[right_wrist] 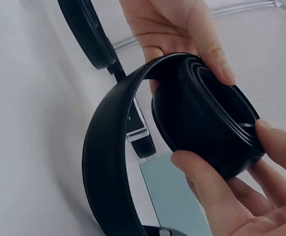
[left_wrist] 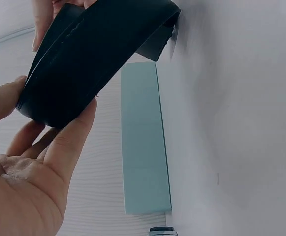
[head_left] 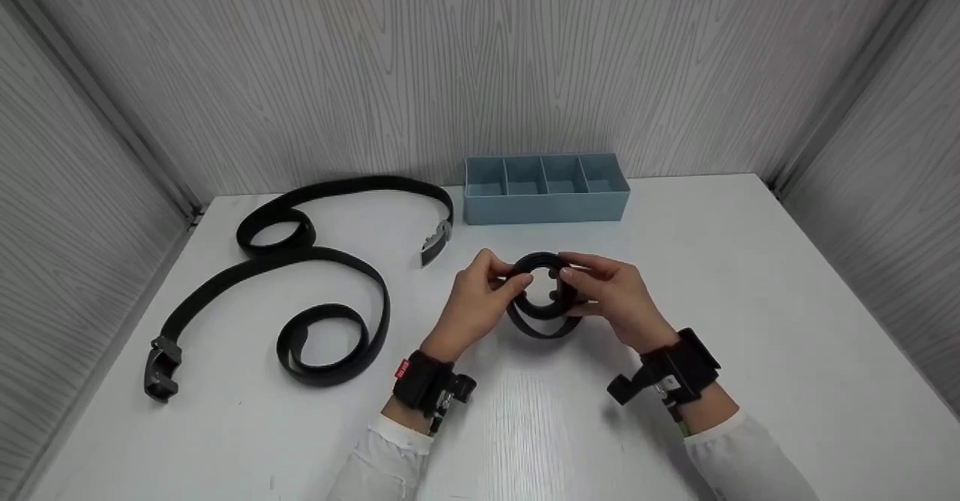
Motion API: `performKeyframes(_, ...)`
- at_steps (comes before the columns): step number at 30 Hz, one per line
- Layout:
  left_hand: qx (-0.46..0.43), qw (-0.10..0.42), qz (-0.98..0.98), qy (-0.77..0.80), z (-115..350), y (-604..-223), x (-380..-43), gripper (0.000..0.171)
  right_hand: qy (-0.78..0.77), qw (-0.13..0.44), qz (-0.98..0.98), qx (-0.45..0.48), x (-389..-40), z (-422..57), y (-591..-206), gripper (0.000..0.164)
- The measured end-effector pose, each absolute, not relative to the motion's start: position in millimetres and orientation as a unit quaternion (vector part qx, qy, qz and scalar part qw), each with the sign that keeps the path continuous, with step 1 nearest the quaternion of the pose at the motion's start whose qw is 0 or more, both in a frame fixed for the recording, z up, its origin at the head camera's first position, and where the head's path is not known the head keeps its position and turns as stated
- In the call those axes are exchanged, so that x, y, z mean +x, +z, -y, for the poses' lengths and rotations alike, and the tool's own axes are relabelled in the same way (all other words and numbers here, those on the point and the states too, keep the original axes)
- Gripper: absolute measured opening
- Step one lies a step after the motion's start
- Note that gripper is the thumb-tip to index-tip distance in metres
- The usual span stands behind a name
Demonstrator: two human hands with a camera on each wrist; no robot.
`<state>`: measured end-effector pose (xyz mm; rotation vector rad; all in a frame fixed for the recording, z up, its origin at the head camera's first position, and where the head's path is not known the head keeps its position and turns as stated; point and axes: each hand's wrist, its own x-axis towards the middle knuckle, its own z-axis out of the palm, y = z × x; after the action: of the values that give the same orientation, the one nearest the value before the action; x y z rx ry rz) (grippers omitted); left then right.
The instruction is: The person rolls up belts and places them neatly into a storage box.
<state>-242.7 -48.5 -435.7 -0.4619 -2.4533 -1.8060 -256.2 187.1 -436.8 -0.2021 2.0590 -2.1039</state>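
Both hands grip one belt [right_wrist: 182, 113], which is wound into a coil between them, raised off the table [head_left: 750, 298]. In the head view, clock directions taken from the coil's centre, the left hand [head_left: 474, 298] pinches its rim at nine o'clock and the right hand [head_left: 621, 298] at three, each with the thumb towards the camera. The belt's ring shows between the two sets of fingertips, and a loose bow of strap hangs at six o'clock, below the grip. In the right wrist view that bow leaves the coil at about ten o'clock and sweeps round to seven. Small dark bits inside the ring are too small to tell.

From the coil, the tray [head_left: 544, 208], with four compartments, stands at twelve o'clock. The far belt [head_left: 375, 183] lies between nine and ten, its buckle [head_left: 436, 244] nearest the left hand. The near belt [head_left: 336, 374] lies at nine, partly curled; where it meets the far belt, touching or overlapping cannot be told.
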Motion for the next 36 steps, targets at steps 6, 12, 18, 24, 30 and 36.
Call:
performKeyframes(6, -0.171, 0.009, 0.800, -0.575, 52.5, -432.0, -241.9, 0.024, -0.663, 0.120, -0.731, -0.112, -257.9, -194.1, -430.7, 0.050)
performKeyframes(12, -0.193, -0.014, 0.816, -0.545, 53.6, -432.6, -241.5, 0.020, -0.618, 0.146, -0.758, -0.150, -258.1, -196.3, -431.5, 0.051)
performKeyframes(18, -0.174, 0.003, 0.813, -0.555, 51.3, -432.9, -241.4, 0.024, -0.650, 0.133, -0.738, -0.123, -256.7, -192.0, -432.9, 0.050)
performKeyframes(24, -0.141, 0.031, 0.804, -0.576, 48.5, -435.3, -242.9, 0.031, -0.699, 0.100, -0.704, -0.076, -256.6, -188.2, -434.5, 0.046)
performKeyframes(30, -0.143, 0.021, 0.807, -0.572, 50.8, -434.5, -242.1, 0.027, -0.703, 0.119, -0.696, -0.086, -258.5, -189.7, -435.6, 0.049)
performKeyframes(36, -0.162, -0.005, 0.811, -0.562, 53.5, -430.9, -240.6, 0.023, -0.662, 0.137, -0.727, -0.118, -258.2, -194.8, -432.4, 0.050)
